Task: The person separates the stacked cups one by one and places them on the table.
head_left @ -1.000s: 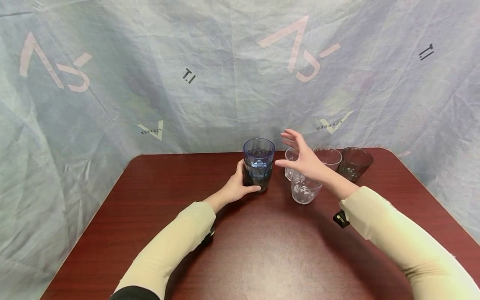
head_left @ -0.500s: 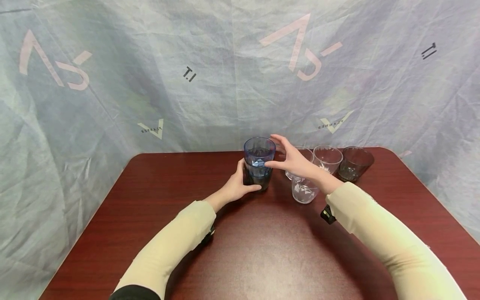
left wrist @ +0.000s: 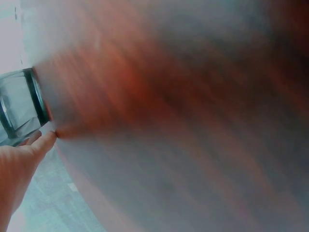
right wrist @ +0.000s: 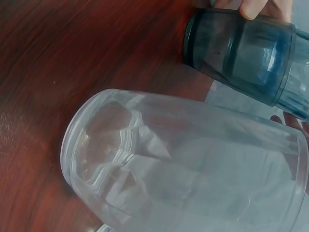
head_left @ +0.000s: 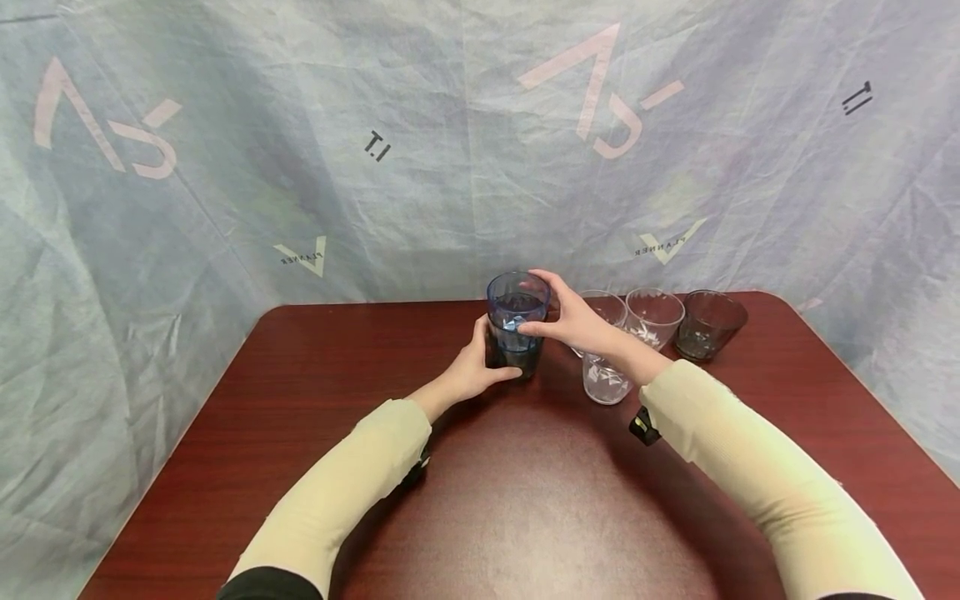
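Stacked cups (head_left: 516, 323), base hidden by left hand (head_left: 471, 372)

A dark red wooden table (head_left: 525, 500) is seen before a creased pale blue backdrop (head_left: 225, 167) printed with pink and black marks. Toward two o'clock, three clear cups (head_left: 604, 385) (head_left: 600, 307) (head_left: 656, 317) are grouped closely, and a smoky dark cup (head_left: 707, 323) is set just beside them at the far right.
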### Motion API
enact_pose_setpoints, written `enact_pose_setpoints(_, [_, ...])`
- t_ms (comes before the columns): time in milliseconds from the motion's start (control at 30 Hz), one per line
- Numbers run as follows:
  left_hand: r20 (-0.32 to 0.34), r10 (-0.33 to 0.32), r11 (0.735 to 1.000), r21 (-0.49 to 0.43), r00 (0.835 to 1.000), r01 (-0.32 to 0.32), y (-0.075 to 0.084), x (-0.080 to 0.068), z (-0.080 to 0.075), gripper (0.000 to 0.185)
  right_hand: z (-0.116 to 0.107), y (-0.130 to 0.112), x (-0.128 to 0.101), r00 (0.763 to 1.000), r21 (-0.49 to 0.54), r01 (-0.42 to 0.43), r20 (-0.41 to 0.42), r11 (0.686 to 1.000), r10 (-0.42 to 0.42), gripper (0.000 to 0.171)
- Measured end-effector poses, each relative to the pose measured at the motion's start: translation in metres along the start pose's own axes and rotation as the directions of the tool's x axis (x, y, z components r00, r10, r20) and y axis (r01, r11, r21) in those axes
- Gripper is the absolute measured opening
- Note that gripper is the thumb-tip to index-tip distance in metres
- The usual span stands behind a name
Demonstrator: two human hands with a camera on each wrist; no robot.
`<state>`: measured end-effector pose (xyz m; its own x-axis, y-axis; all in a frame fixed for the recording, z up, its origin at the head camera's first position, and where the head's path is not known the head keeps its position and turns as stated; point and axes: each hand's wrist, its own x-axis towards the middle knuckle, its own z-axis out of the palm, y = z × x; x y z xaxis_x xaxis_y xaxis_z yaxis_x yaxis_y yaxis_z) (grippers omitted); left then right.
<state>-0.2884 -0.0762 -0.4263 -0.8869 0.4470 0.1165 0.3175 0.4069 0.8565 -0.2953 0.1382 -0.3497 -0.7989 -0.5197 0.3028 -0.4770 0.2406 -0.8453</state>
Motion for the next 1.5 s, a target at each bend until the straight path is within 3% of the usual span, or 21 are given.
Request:
enact_pose_setpoints(567, [0.008, -0.004, 1.000, 0.004, 1.000, 0.004, 0.000, -0.001, 0.000, 0.099, 0.005, 0.002, -0.001, 1.000, 0.070, 0.025, -0.019, 0.997, -0.024, 0.077])
enact_pose_setpoints(1033, [-0.017, 0.020, 1.000, 0.011, 1.000, -0.020, -0.001, 0.000, 0.001, 0.096, 0.009, 0.001, -0.004, 0.996, 0.050, 0.085, -0.029, 0.995, -0.083, 0.080])
enact_pose_setpoints(1267, [-0.013, 0.023, 1.000, 0.004, 1.000, -0.023, -0.004, 0.000, 0.002, 0.095, 0.010, 0.002, -0.005, 0.995, -0.021, 0.094, -0.044, 0.995, -0.095, 0.082])
enact_pose_setpoints(1500, [-0.015, 0.066, 0.998, -0.010, 0.998, -0.066, 0.003, -0.002, -0.001, 0.095, 0.014, -0.029, -0.013, 0.990, -0.060, 0.127, -0.061, 0.990, -0.130, 0.078])
